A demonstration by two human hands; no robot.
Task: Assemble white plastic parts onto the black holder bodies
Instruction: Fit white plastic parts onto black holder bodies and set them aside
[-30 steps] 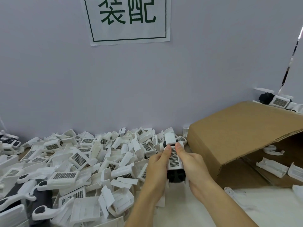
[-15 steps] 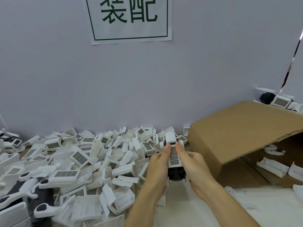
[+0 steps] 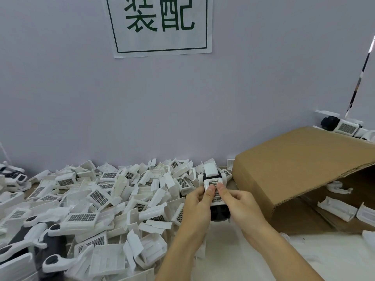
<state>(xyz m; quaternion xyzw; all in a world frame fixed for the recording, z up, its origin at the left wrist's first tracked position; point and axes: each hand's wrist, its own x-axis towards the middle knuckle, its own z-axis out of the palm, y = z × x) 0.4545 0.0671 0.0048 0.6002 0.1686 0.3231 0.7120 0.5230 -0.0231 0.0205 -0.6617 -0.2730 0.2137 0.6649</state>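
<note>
— Two hands, close in, meet on one piece. What do they hold?

— A white grid part (image 3: 215, 192), seated on top of a black holder body (image 3: 220, 212). The left hand (image 3: 196, 207) curls round its left side and the right hand (image 3: 241, 205) round its right side, and both thumbs lie pressed side by side on the grid face. Both hands are clamped on that one assembly.

— Where is it relative to the cardboard box?

— Just left of the cardboard box (image 3: 300, 169), near its front corner and raised a little off the white table (image 3: 324, 258). The black body shows below the thumbs, and a white cap sticks out at the far end of the piece.

— And further left of the box?

— A broad heap of loose white parts (image 3: 101, 199), many with dark grid faces, spreads leftward from the hands as far as the frame edge. At the near left edge of that heap lie several black bodies with white arms (image 3: 40, 238).

— Inside the box?

— It lies on its side, open toward the right, with a few white pieces (image 3: 336, 207) on its lower wall.

— Beyond the box?

— Behind its top edge, one assembled black-and-white unit (image 3: 341, 126) sits against the wall. Far above and to the left of the box a paper sign (image 3: 160, 25) with green characters hangs on the pale wall.
</note>
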